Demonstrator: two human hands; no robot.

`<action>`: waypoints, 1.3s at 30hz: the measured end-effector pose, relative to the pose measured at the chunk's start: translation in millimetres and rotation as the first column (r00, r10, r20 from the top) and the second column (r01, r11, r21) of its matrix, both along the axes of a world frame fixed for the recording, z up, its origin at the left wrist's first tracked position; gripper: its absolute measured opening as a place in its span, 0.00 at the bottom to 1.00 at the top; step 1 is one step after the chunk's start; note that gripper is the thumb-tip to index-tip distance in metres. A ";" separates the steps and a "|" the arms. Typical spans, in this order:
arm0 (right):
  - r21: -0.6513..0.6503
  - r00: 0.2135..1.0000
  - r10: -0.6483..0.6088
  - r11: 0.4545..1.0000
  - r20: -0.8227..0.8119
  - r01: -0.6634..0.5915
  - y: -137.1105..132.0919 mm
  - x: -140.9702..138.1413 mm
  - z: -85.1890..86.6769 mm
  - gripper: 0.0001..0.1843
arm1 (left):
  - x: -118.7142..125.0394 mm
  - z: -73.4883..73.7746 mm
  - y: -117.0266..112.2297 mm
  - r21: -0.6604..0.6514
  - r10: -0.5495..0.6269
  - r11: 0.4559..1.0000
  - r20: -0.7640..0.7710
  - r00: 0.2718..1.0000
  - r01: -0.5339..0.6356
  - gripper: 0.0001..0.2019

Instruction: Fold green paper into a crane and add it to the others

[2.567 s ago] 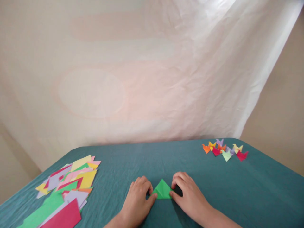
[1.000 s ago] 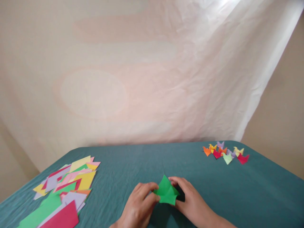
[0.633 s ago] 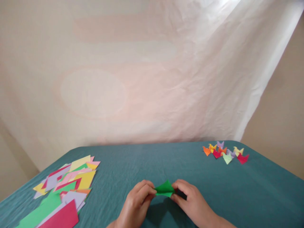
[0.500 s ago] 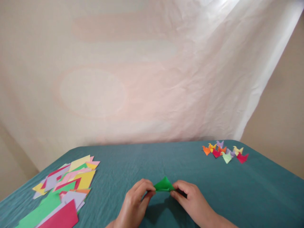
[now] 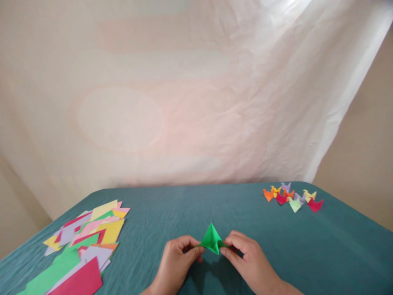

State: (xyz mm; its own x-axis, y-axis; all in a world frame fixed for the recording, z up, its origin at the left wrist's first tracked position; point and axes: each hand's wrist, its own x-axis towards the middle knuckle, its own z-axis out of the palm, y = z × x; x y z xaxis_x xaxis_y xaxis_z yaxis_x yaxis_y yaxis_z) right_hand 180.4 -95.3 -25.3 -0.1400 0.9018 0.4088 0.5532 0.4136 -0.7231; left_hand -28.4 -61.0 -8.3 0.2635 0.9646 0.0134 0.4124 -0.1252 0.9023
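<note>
A small folded green paper is held up above the table near its front, between my two hands. My left hand pinches its left corner between thumb and fingers. On the other side, my right hand grips the right corner the same way. The paper's peak points up and away from me, and its folds are spread so that an inner crease shows. Parts of both corners are hidden under my fingertips.
Loose coloured paper sheets lie overlapping on the left of the green-clothed table. Several small folded paper birds stand grouped at the back right. Behind the table hangs a pale cloth.
The green paper has gone from a flatter, low triangle to a taller, spread shape with its inner crease showing. My left hand has turned slightly, its thumb now in front.
</note>
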 end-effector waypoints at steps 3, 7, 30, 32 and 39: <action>0.026 0.999 0.038 0.999 -0.035 -0.038 -0.8 -1.3 0.9 0.07 | 1.5 2.1 -2.4 0.017 -0.017 1.000 -0.013 1.000 0.018 0.09; -0.008 0.991 0.055 0.998 -0.126 -0.057 -1.9 -2.5 4.9 0.06 | 3.8 8.1 -3.9 0.020 -0.053 0.998 -0.030 0.998 0.054 0.09; -0.116 0.933 0.120 0.979 -0.338 -0.168 2.1 -1.6 7.2 0.09 | 1.7 7.5 -5.9 0.159 -0.288 0.946 0.020 0.957 0.282 0.10; -0.062 0.955 0.150 0.983 -0.256 -0.171 1.3 -2.2 7.9 0.08 | 1.3 9.6 -6.2 0.212 -0.245 0.944 -0.060 0.968 0.252 0.11; -0.009 0.964 0.185 0.982 -0.189 -0.190 -1.0 -2.5 8.2 0.06 | -2.3 12.7 -6.7 0.257 -0.287 0.919 -0.085 0.954 0.299 0.10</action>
State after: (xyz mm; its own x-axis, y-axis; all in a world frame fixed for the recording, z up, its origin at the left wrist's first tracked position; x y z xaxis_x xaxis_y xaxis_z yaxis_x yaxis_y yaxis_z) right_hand 177.9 -96.3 -17.0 -0.2315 0.8776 0.4199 0.3214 0.4764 -0.8184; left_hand -30.7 -67.6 4.4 0.5399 0.8071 0.2388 0.3599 -0.4778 0.8014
